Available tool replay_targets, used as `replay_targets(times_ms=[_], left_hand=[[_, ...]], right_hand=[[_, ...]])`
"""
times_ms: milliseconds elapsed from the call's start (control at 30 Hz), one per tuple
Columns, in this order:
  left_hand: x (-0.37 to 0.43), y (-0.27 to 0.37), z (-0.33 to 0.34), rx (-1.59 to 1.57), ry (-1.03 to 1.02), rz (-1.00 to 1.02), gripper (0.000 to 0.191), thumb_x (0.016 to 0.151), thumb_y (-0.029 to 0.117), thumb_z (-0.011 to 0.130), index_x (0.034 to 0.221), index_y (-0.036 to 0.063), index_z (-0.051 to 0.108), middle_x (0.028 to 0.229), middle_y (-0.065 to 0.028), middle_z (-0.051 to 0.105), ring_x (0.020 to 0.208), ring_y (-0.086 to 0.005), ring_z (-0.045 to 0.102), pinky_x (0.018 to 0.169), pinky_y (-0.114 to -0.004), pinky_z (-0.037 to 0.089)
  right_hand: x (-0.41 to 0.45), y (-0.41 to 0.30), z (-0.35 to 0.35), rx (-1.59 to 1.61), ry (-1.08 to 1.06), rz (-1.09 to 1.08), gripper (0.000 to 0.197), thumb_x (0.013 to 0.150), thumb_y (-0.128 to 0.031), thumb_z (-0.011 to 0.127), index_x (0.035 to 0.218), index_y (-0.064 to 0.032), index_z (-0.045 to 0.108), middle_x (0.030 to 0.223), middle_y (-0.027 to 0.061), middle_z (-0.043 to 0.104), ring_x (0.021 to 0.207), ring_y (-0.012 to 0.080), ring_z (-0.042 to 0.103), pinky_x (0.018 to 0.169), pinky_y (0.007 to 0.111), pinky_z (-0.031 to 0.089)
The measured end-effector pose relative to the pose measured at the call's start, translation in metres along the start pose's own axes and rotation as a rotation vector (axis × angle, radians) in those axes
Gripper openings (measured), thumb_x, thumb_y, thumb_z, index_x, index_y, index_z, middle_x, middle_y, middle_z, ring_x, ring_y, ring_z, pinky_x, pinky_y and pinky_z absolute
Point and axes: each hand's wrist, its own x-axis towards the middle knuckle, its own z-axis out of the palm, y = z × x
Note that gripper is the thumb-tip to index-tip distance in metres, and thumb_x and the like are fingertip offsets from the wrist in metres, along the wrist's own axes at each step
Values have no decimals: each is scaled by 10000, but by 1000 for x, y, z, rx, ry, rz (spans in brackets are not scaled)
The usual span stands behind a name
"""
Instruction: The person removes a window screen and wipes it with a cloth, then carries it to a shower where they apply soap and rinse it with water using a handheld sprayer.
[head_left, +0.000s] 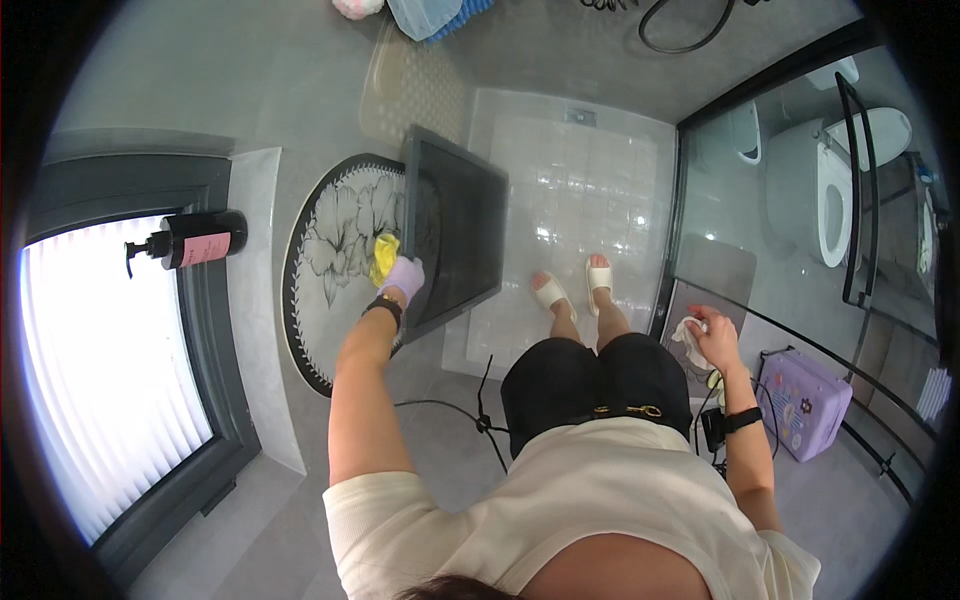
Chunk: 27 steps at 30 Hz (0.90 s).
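Observation:
My left hand (403, 277) wears a pale purple glove and holds a crumpled yellow cloth (385, 259) against an oval floral mat (337, 247) with a black border. Beside that hand, a dark rectangular framed panel (461, 229) stands tilted and overlaps the mat's right side. A crumpled white cloth (691, 343) is between the thumb and fingers of my right hand (714, 336), which looks bare and is raised near the glass partition. Part of the white cloth is hidden behind the fingers.
A black pump bottle (206, 238) stands on the window ledge (259, 300). Pale tiles (555, 225) lie under my slippers. To the right are a black-framed glass partition (679, 180), a toilet (832, 202) and a purple case (804, 401). Black cables (484, 424) run beside my legs.

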Motion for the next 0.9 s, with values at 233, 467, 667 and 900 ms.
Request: replay_targets(times_ms=[233,467,667,900], left_hand=[[-14,-9,-31,251,-88,-84,271,803,84,512,1067,58,571,982,-94,601,855,-223,611,620,-338,464],[-79,8,-146,-160,71,-218,129,733,178,602,826,140,683,875,-87,650,827,-225,634,658,-324,497],[-87,4,-234,-1457,211,-228,290,826,292,517,889,41,646,927,-100,643,834,-245,620,722,-335,489],[-19,52,-417,-2916,-303,745,660,847,583,306,1200,42,442,1184,-126,514,1062,-255,507,895,-394,409]], right_hand=[[13,-13,-10,-8,47,-97,238,734,-177,618,943,-64,611,890,142,623,836,324,588,711,374,467],[44,-48,-86,49,142,-181,242,768,-163,559,994,-89,606,947,153,606,892,329,568,783,376,446],[148,-94,-197,242,398,-536,312,747,-46,512,1054,-58,565,938,117,576,882,290,560,828,340,428],[330,-166,-308,990,365,-293,374,809,-257,595,1051,23,542,882,90,622,782,159,584,695,270,459]])
